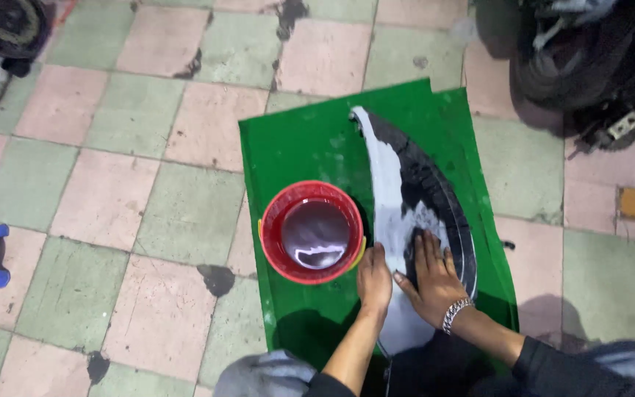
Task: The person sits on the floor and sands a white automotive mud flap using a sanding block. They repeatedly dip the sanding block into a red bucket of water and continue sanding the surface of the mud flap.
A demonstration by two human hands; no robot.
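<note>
Beside the red bucket (pixel 312 232), the right hand (pixel 430 277) lies flat, the left hand (pixel 374 279) curled, both pressing the curved panel (pixel 404 198); rub evenly.

You're at roadside motorbike repair spot, work done on ground. Stained pink-and-green paving tiles (pixel 141 110) all around. Motorbike underside (pixel 589 66) at 1 o'clock, tyre (pixel 5 26) at 11 o'clock. Curved bike body panel (pixel 413 198) lies on green sheet (pixel 295 147) at centre.

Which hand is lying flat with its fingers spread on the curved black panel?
The right hand, the one with the metal bracelet, lies flat with fingers spread on the curved panel. The left hand is curled at the panel's edge beside the red bucket.
</note>
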